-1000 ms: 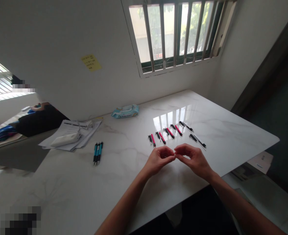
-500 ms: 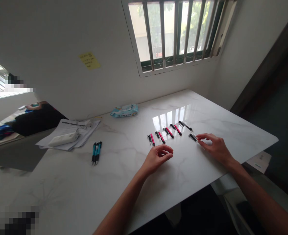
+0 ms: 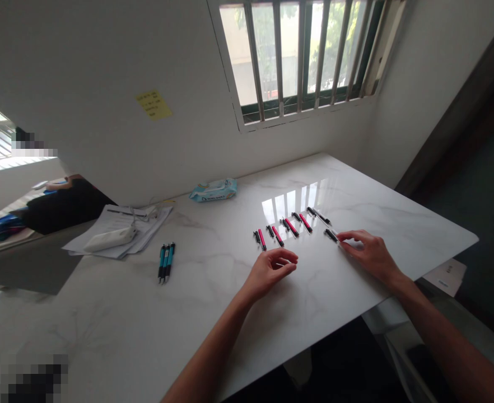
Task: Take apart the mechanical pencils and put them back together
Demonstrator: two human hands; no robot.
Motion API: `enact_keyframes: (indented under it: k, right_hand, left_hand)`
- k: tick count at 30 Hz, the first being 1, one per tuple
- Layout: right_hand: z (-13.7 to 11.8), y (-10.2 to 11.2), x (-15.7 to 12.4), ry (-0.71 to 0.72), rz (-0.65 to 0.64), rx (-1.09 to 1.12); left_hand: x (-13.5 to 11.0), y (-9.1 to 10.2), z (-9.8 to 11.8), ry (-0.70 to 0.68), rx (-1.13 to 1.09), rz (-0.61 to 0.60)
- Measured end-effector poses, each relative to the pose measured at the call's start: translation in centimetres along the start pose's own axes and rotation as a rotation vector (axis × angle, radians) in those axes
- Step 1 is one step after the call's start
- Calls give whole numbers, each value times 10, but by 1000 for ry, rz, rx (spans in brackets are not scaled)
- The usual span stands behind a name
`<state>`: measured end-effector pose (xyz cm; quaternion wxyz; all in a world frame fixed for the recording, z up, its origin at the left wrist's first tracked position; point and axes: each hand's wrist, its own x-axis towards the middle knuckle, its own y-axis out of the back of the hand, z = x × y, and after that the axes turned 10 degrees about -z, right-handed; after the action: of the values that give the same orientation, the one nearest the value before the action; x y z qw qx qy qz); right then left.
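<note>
Head view: our left hand (image 3: pixel 271 273) hung half-curled, fingertips parted, pink pens (image 3: pixel 291 228) at its one o'clock. A black pen part (image 3: pixel 330 235) lay at our right hand's (image 3: pixel 367 253) ten o'clock; whether its fingertips gripped anything, we couldn't tell.

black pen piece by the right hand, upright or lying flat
Lying flat: the black pen piece rests lengthwise on the table near the right hand.

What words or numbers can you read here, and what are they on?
None reads clearly:
Light blue packet: dark lettering, possibly ending "WIPES", too blurred to be sure.
Yellow note: writing, too blurred.
Papers: print, too small.
Pale item at right: marks, too small.
Pens: any lettering is too small.
</note>
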<state>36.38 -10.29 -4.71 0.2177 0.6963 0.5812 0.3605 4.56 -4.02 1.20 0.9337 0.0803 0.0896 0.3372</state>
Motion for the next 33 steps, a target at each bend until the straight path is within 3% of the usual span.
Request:
enact_keyframes:
  k: [4,8,12,14,16,19,23,27,33]
  right_hand:
    - [-12,-1,-2,33,65,-2]
    - [-38,-10,-1,121,64,35]
    - [-77,-24,10,308,-29,99]
    - [-98,-30,18,404,-72,137]
    - [-118,-36,28,483,-104,166]
    - [-144,-46,46,578,-134,192]
    - [-166,-65,75,672,-252,217]
    - [-175,-87,91,678,-301,241]
    - [-172,-109,77,672,-360,288]
  left_hand:
    - [-1,2,-3,-13,56,52]
    - [-3,12,-2,-14,244,200]
    - [-12,37,3,22,329,399]
    - [-24,56,2,56,476,516]
    - [-44,78,-5,136,660,682]
    - [-82,108,-24,382,890,944]
    - [-122,133,-45,668,963,1162]
    - [-137,144,-53,797,887,1126]
    - [-141,155,-60,755,932,1109]
